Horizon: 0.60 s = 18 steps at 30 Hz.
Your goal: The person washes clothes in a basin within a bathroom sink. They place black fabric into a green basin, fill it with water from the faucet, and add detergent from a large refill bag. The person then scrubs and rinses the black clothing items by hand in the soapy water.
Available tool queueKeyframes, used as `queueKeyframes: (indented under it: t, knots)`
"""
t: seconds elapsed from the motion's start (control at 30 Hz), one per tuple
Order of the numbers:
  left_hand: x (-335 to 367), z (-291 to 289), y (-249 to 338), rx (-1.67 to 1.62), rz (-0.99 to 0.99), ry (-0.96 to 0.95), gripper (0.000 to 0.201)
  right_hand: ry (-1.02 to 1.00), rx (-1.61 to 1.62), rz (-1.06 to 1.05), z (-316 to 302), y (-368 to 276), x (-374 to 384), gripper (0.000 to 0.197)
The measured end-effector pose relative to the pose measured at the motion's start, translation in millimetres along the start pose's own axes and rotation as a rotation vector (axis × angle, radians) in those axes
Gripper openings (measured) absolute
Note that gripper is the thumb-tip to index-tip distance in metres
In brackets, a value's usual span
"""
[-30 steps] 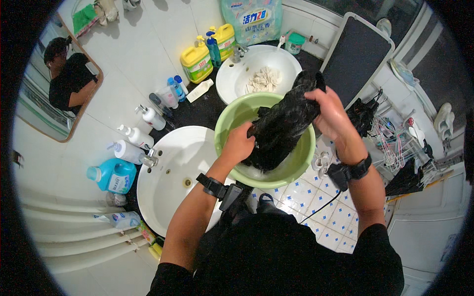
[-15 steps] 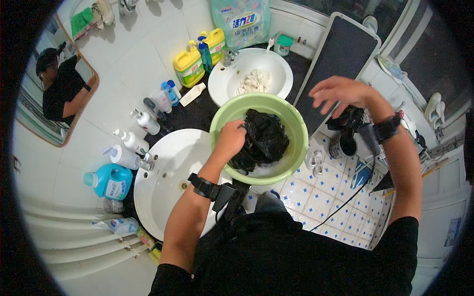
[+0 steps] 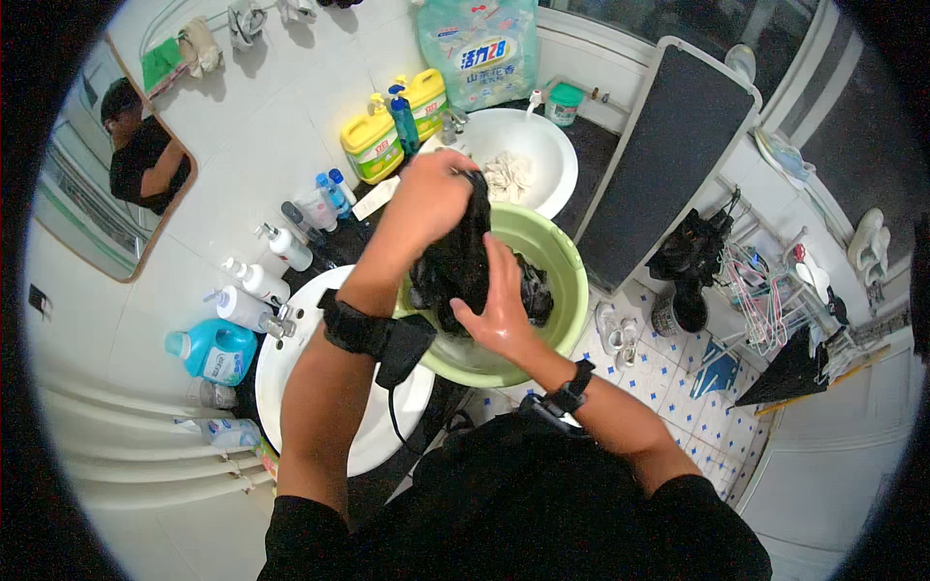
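A wet black garment point(image 3: 463, 254) is partly lifted out of a light green basin point(image 3: 572, 290), and the rest of it lies in sudsy water. Its top end is pinched in my left hand point(image 3: 436, 194), raised over the basin's far left rim. Lower down, my right hand point(image 3: 504, 308) is open, thumb and fingers apart, beside the hanging cloth. Whether the right fingers touch the cloth, I cannot tell. Behind the basin, a white sink point(image 3: 547, 145) holds a crumpled white cloth point(image 3: 509, 176).
Another white sink point(image 3: 387, 426) is at the left, edged by pump bottles point(image 3: 262, 281) and a blue detergent jug point(image 3: 221, 351). Yellow jugs point(image 3: 373, 145) and a large detergent bag point(image 3: 480, 53) stand behind. A dark board point(image 3: 668, 160) leans right, near clothes hangers point(image 3: 760, 290) and white shoes point(image 3: 617, 334).
My left hand has risen, pulling part of the black garment up. My right hand has come down from the upper right to beside the cloth. The basin has shifted slightly nearer and left.
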<state>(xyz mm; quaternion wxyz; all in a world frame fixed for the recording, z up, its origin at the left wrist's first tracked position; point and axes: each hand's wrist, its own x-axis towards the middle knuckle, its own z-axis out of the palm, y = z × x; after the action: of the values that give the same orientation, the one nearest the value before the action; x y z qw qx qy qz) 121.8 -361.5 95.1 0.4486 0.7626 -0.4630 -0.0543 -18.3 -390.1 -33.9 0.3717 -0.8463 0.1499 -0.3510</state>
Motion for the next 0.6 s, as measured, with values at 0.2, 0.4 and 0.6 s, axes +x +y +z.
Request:
queueKeyframes:
  t: [0.2,0.4,0.6]
  knots:
    - [-5.7,0.8,14.9,0.029,-0.163,-0.156,0.026,-0.126,-0.063,0.262,5.8,85.3,-4.9,0.039]
    - [-12.9,-39.6,-23.4,0.291,0.029,-0.215,0.028,-0.108,-0.022,0.079,-76.7,119.9,20.3,0.051]
    - [-44.8,-53.7,-116.0,0.471,0.054,-0.325,0.029,-0.069,-0.104,0.150,-147.6,105.6,62.7,0.037]
